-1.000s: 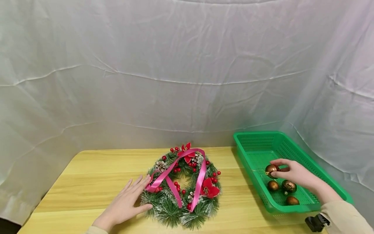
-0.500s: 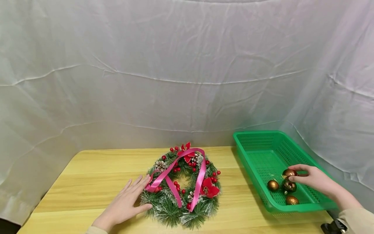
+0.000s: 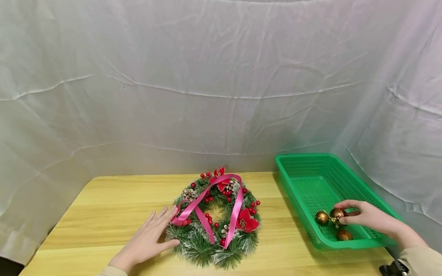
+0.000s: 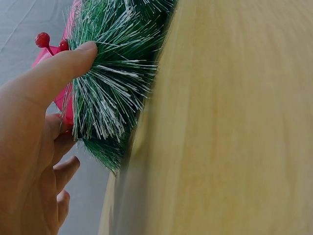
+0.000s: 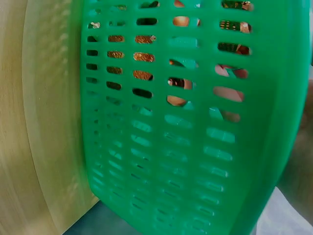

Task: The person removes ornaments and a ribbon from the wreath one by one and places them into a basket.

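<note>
- Wrinkled white cloth hangs behind and around the pale, smooth wooden bench (image 3: 114, 214), the largest thing I see.
- Next in size, the green plastic basket (image 3: 310, 168) sits at the bench's right end, rectangular, its walls and floor slotted.
- My left hand (image 3: 146, 241) has not moved over the last second: fingers straight and spread, resting against the left edge of the round wreath (image 3: 215, 220) with its bristly frosted needles, red berries and glossy pink ribbon (image 3: 236, 207).
- My right hand (image 3: 367, 216) has drawn back towards the basket's near end, fingers pinched on a shiny bronze ball (image 3: 336, 213), carrying it along; I judge one is being picked out.
- Two more balls lie beside it, inside the basket.
</note>
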Available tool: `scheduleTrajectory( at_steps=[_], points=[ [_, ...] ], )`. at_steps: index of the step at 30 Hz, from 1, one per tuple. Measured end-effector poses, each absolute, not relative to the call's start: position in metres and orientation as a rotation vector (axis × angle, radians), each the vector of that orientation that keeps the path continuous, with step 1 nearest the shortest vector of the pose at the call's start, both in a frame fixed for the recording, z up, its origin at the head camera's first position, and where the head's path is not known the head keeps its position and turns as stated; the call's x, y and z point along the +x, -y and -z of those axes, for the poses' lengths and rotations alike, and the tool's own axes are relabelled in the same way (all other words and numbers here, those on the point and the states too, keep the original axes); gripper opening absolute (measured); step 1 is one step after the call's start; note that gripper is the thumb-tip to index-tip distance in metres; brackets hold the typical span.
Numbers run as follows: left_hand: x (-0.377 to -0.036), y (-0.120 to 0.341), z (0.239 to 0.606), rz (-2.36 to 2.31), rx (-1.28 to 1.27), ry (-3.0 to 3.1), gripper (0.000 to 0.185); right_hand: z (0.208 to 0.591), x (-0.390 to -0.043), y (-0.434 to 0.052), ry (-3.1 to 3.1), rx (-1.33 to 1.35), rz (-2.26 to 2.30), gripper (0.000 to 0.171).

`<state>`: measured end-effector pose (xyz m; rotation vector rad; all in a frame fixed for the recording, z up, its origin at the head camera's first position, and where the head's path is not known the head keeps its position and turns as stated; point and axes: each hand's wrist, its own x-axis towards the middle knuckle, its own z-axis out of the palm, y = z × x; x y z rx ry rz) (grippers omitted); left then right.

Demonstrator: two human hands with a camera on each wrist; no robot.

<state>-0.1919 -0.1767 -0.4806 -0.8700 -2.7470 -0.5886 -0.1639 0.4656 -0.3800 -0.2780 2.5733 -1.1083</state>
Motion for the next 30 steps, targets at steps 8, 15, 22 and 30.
scheduleTrajectory(
  at_steps=[8,15,22,30],
  points=[
    [-0.191,0.176,0.48,0.587,-0.872,2.737,0.088,0.383,-0.167,-0.46,-2.507,-0.331,1.135,0.054],
    [-0.191,0.176,0.479,0.59,-0.87,2.739,0.088,0.386,-0.168,-0.459,-2.493,-0.384,1.135,0.053],
    [-0.192,0.176,0.478,0.603,-0.869,2.753,0.088,0.383,-0.166,-0.454,-2.466,-0.395,1.157,0.049],
    [-0.192,0.177,0.48,0.594,-0.865,2.765,0.089,0.373,-0.161,-0.442,-2.589,-0.388,1.135,0.049]
  ],
)
